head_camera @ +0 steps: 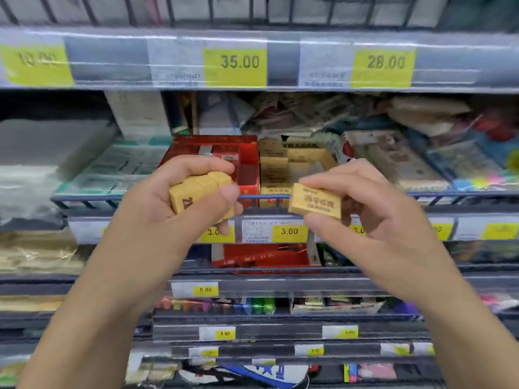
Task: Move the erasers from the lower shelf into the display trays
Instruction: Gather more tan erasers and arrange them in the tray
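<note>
Head view has both my hands up in front of the shelf rail. My left hand (196,192) has its grip clenched around a small stack of erasers (200,193), thumb pressed over the front. My right hand (362,200) pinches 1 single eraser (316,200) between thumb and fingertips, label up. Both sit just ahead of the yellow display tray (292,167), which stands at the front edge of the shelf beside the red display tray (224,155).

The risk I judge greatest is the stack in my left hand. It looks like 2 or 3 erasers held by squeeze alone, and the top one sits a little askew; if I loosen the thumb while reaching, 1 could slide out and fall behind the rail (264,196) or down to the shelves below. The single eraser is held only by its edges, so knocking it on the tray wall could twist it loose. I could also drop yellow erasers into the red tray if I misjudge the divide.

I cannot count the stack exactly, because my fingers cover its far side. The tray's free space is partly hidden behind my hands. The lower shelf the erasers come from is blurred, and I cannot pick out any erasers left there. Print on the labels is unreadable.
</note>
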`<state>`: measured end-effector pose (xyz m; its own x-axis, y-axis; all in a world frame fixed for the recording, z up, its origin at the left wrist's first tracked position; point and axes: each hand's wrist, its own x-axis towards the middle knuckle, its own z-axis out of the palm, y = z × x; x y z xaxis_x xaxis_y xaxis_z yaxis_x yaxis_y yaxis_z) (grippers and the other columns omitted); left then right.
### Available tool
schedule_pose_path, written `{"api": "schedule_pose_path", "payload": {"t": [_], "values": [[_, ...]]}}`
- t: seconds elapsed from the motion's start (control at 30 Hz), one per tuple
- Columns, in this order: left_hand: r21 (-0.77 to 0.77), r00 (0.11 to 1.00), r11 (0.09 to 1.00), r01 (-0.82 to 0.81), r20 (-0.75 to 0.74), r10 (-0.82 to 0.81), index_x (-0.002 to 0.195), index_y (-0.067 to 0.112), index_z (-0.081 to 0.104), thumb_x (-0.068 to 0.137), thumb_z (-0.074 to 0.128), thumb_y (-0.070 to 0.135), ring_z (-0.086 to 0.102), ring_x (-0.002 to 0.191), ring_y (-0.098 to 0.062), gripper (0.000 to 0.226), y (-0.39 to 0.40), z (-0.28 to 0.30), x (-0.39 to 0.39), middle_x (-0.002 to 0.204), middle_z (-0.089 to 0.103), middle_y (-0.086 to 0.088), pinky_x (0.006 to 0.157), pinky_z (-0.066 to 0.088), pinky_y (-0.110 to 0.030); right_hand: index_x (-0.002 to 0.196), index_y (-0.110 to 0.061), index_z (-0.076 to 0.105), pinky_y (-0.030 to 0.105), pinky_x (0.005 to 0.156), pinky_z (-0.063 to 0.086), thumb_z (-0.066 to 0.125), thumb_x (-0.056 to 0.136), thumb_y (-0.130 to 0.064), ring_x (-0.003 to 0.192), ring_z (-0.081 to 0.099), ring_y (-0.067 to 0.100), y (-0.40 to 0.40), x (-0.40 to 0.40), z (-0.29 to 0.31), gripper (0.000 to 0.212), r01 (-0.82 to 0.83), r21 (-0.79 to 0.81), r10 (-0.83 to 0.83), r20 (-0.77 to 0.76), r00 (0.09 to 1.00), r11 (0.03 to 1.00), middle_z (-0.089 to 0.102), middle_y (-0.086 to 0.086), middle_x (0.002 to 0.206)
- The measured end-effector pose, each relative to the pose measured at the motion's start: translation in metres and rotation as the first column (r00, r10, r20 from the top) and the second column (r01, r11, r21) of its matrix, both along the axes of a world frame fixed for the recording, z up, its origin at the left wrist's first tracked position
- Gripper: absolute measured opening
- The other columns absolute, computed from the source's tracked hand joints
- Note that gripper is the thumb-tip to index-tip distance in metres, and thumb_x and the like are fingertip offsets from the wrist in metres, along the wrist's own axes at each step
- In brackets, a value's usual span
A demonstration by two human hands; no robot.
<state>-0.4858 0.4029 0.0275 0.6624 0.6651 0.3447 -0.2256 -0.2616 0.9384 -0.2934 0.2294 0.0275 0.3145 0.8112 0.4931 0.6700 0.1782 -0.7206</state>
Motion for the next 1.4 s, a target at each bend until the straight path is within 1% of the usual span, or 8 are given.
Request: {"api": "schedule_pose_path", "payload": {"t": [0.1,0.27,0.4,0.53,0.93,1.03,1.23,1.4], "values": [[0.005,1.000,1.000,0.014,0.012,-0.014,0.110,0.032,0.076,0.081,0.082,0.045,0.076,0.085,-0.022,0.032,0.011,0.010,0.007,0.095,0.078,0.000,0.071,0.058,-0.022,0.117,-0.039,0.067,0.008,0.077,0.039,0.071,0.090,-0.035,0.100,0.057,0.002,0.020,0.019,0.024,0.027,0.125,-0.054,-0.114,0.169,0.979,0.991,0.058,-0.015,0.105],[-0.014,1.000,1.000,-0.003,0.000,0.003,0.108,0.036,0.077,0.079,0.082,0.047,0.076,0.086,-0.025,0.032,0.026,0.019,0.021,0.097,0.079,-0.001,0.072,0.059,-0.026,0.112,-0.043,0.061,0.005,0.054,0.038,0.069,0.088,-0.032,0.062,0.055,-0.014,0.062,0.045,0.043,0.027,0.252,-0.302,-0.148,0.327,0.933,0.919,0.063,-0.027,0.073],[-0.054,1.000,0.999,-0.006,-0.013,0.006,0.104,0.035,0.077,0.078,0.083,0.043,0.077,0.084,-0.023,0.028,0.033,0.018,0.031,0.093,0.080,-0.002,0.073,0.060,-0.025,0.118,-0.044,0.060,0.006,0.064,0.032,0.072,0.085,-0.033,0.082,0.045,-0.005,0.090,0.057,0.040,0.037,0.300,-0.356,-0.122,0.444,0.888,0.885,0.054,-0.018,0.109],[-0.077,0.998,0.997,-0.008,-0.064,0.003,0.102,0.037,0.076,0.080,0.081,0.038,0.076,0.077,-0.019,0.022,0.038,0.017,0.038,0.093,0.081,-0.004,0.070,0.059,-0.021,0.120,-0.043,0.062,0.021,0.078,0.037,0.073,0.084,-0.041,0.095,0.049,0.009,0.113,0.066,0.038,0.037,0.320,-0.435,-0.093,0.467,0.880,0.841,0.048,-0.014,0.111],[-0.066,0.996,0.998,0.004,-0.092,-0.010,0.095,0.032,0.075,0.075,0.079,0.042,0.075,0.072,-0.016,0.024,0.039,0.022,0.047,0.090,0.081,-0.006,0.067,0.057,-0.019,0.106,-0.037,0.072,0.011,0.060,0.030,0.081,0.077,-0.043,0.072,0.044,-0.006,0.131,0.073,0.035,0.031,0.290,-0.441,-0.054,0.473,0.879,0.849,0.042,-0.028,0.080],[-0.089,0.994,0.996,0.012,-0.103,-0.021,0.102,0.030,0.074,0.075,0.080,0.043,0.075,0.076,-0.017,0.031,0.039,0.022,0.048,0.093,0.080,-0.006,0.069,0.057,-0.020,0.114,-0.033,0.073,0.019,0.075,0.035,0.081,0.079,-0.041,0.087,0.048,0.004,0.132,0.072,0.035,0.037,0.284,-0.468,-0.058,0.440,0.896,0.837,0.041,-0.025,0.084],[-0.137,0.990,0.990,0.044,-0.124,-0.061,0.103,0.031,0.076,0.081,0.084,0.040,0.078,0.084,-0.023,0.025,0.036,0.024,0.056,0.096,0.081,-0.008,0.071,0.060,-0.023,0.135,-0.035,0.060,0.034,0.103,0.040,0.060,0.097,-0.037,0.119,0.048,0.020,0.122,0.062,0.037,0.038,0.282,-0.570,0.048,0.494,0.868,0.771,0.045,-0.003,0.125],[-0.195,0.993,0.979,0.052,-0.090,-0.070,0.114,0.009,0.073,0.073,0.082,0.042,0.078,0.089,-0.030,0.053,0.032,0.024,0.062,0.100,0.081,-0.010,0.074,0.061,-0.026,0.140,-0.044,0.049,0.023,0.095,0.046,0.063,0.093,-0.037,0.112,0.057,0.006,0.095,0.055,0.047,0.050,0.182,-0.384,-0.024,0.380,0.925,0.905,0.056,-0.018,0.126]]}}
